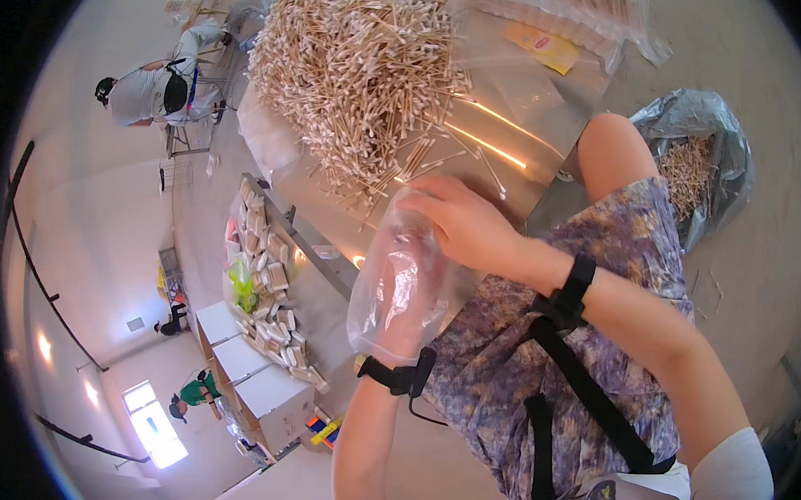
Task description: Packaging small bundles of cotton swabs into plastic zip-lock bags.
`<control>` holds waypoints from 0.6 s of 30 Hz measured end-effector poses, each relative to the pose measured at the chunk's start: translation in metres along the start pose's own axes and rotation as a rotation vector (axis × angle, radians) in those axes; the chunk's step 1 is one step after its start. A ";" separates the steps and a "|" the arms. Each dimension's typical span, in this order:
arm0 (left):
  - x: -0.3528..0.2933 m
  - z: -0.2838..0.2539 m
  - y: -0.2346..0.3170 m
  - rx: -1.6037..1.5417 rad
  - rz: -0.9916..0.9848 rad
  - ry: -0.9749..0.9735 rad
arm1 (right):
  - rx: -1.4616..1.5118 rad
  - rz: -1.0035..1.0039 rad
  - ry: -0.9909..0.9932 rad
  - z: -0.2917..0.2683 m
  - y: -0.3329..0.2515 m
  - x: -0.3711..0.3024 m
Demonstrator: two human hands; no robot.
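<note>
A clear plastic bag (371,294) is drawn over my left hand (415,264) down to about the wrist. Through the glossy film I cannot make out how those fingers are set. My right hand (461,219) is at the bag's far end, its fingers closed on the plastic. Just beyond both hands, a big heap of cotton swabs (355,76) with white tips and light sticks covers the metal-topped table (524,130). A few loose swabs (482,164) lie by my right hand.
On the floor at right stands a grey bag-lined container (736,159) with swabs inside. Clear packaging (567,10) and a yellow packet (542,47) lie at the table's far right. Many small packs (268,270) are piled at left, near white boxes (271,393). Other people (146,92) work farther off.
</note>
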State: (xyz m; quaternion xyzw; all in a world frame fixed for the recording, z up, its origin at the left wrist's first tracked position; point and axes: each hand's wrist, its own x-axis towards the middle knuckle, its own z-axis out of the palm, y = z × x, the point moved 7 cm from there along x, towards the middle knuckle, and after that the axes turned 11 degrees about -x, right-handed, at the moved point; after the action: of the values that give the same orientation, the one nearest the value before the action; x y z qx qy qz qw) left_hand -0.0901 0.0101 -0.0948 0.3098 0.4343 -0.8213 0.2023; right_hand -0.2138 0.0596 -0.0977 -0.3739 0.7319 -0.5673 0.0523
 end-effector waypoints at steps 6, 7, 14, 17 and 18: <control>0.003 0.023 -0.018 -1.606 -0.427 0.098 | -0.049 -0.013 -0.316 0.022 0.012 0.009; 0.003 0.033 -0.013 -2.083 -0.573 0.111 | -0.063 0.027 -0.315 0.022 0.015 0.009; 0.007 0.051 -0.032 -2.519 -0.719 0.138 | 0.114 0.157 -0.342 0.019 0.033 0.010; 0.016 0.054 -0.007 -2.497 -0.592 -0.176 | 0.112 0.128 -0.342 0.021 0.030 0.014; 0.016 0.054 -0.007 -2.497 -0.585 -0.170 | 0.110 0.133 -0.338 0.020 0.034 0.014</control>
State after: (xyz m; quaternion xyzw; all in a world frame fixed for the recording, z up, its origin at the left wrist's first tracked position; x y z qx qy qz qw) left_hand -0.1238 -0.0323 -0.0780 -0.2483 0.9427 0.1094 0.1941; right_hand -0.2304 0.0378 -0.1290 -0.4114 0.7037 -0.5306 0.2323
